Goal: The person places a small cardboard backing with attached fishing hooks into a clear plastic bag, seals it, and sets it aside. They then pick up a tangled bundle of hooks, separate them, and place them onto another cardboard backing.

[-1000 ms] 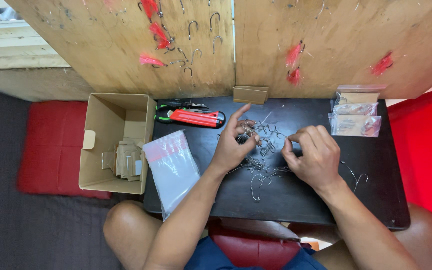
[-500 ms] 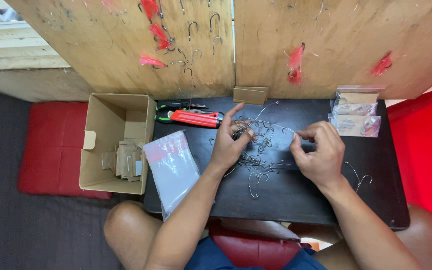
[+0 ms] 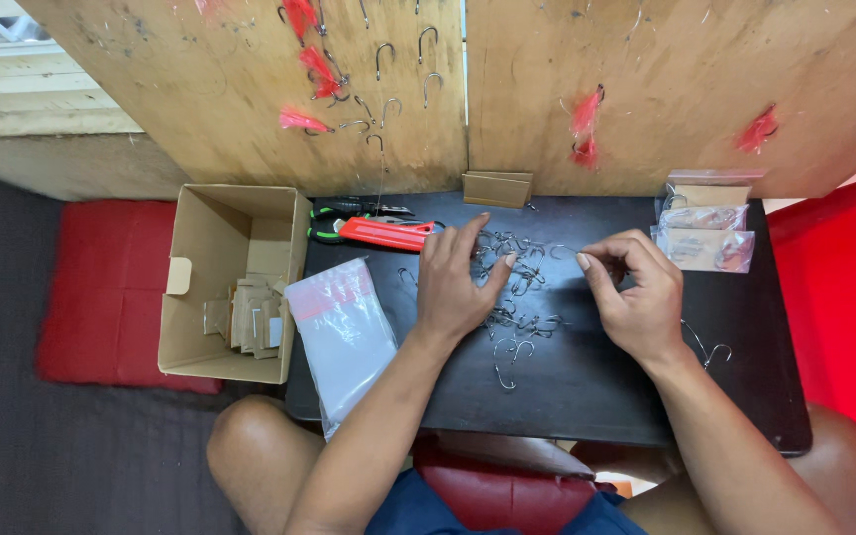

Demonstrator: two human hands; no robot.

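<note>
At the far left a red cushion (image 3: pixel 101 287) lies on the dark floor; touching the low black table's (image 3: pixel 596 396) left edge stands an open cardboard box (image 3: pixel 235 282), holding a loose stack of small brown card pieces (image 3: pixel 250 317); just right of it a clear plastic bag (image 3: pixel 344 337) with a red strip hangs half over the table's edge, its contents not discernible. Behind it lie red-handled pliers (image 3: pixel 374 231). The left hand (image 3: pixel 458 282) rests palm down with fingers spread and loose on a heap of metal hooks (image 3: pixel 517 287) at the table's middle, grasping nothing. The right hand (image 3: pixel 636 292) pinches a thin hook between thumb and forefinger, just beside the heap. At the back right lie small clear packets (image 3: pixel 705 233) with brown cards inside.
</note>
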